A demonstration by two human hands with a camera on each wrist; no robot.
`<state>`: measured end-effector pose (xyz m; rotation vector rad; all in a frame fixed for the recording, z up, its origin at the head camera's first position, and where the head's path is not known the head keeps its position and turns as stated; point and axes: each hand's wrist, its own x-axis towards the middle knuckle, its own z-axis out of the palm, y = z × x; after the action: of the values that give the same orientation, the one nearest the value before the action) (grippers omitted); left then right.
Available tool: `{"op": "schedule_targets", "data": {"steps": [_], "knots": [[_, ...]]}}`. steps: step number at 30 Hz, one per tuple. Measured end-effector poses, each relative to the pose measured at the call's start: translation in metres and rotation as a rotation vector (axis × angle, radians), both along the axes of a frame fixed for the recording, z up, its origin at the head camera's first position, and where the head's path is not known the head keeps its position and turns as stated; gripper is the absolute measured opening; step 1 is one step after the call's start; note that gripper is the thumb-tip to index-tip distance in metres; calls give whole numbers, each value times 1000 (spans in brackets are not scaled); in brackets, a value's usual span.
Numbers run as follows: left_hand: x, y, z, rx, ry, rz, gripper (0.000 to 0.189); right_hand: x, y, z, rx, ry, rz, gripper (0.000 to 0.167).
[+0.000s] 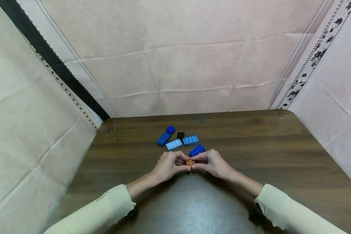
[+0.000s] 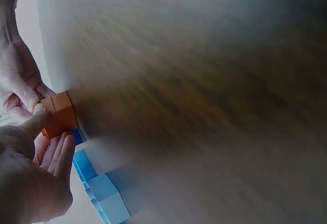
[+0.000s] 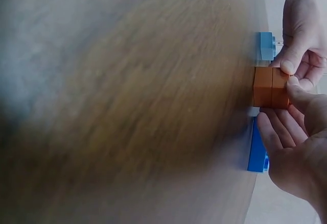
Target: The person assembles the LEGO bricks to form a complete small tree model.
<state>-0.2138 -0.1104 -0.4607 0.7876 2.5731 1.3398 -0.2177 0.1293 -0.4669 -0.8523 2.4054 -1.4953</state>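
Two orange bricks (image 1: pixel 190 163), one stacked on the other with a thin seam between, stand upright at the middle of the wooden table (image 1: pixel 152 162); that's my clock centre, 12 being the far side from the person. Left hand (image 1: pixel 169 165) sits at 9 o'clock, thumb on the near side, fingers on the far side, narrow pinch on the stack. Right hand (image 1: pixel 214 163) at 3 o'clock, same thing, narrow pinch, the two thumbs close together in front. Dark blue brick (image 1: pixel 197 150) at 1 o'clock, just beyond the right fingers; I can't tell if they touch it. Mid-blue brick (image 1: pixel 190 140) at 12. Light blue brick (image 1: pixel 174 145) near 11, its end just beside the mid-blue one. Black brick (image 1: pixel 180 135) behind those two, a little short of 12. Long blue brick (image 1: pixel 163 139) between 10 and 11, small blue brick (image 1: pixel 170 130) at its far end, around 11. Pale sleeves (image 1: pixel 114 201) reach in from 7 and 5 o'clock; patterned cloth (image 1: pixel 187 65) hangs behind the table at 12
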Motion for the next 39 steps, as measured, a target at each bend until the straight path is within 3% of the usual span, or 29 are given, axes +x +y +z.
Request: {"op": "schedule_targets", "data": {"steps": [9, 21, 25, 28, 33, 39], "knots": [[0, -1, -1, -10, 16, 17, 24, -3, 2, 0, 2, 17, 17, 26], [-13, -11, 5, -87, 64, -152, 22, -1, 3, 1, 35, 26, 15, 25], [-27, -15, 9, -101, 90, -175, 23, -1, 3, 1, 42, 21, 16, 26], [-40, -17, 11, -93, 131, -155, 27, -1, 2, 2, 46, 13, 15, 27], [-68, -18, 12, -64, 186, -56, 32, -3, 2, 2, 54, 6, 9, 27], [-96, -17, 5, -62, 180, 63, 45, -6, 3, 4, 57, 2, 19, 27]]}}
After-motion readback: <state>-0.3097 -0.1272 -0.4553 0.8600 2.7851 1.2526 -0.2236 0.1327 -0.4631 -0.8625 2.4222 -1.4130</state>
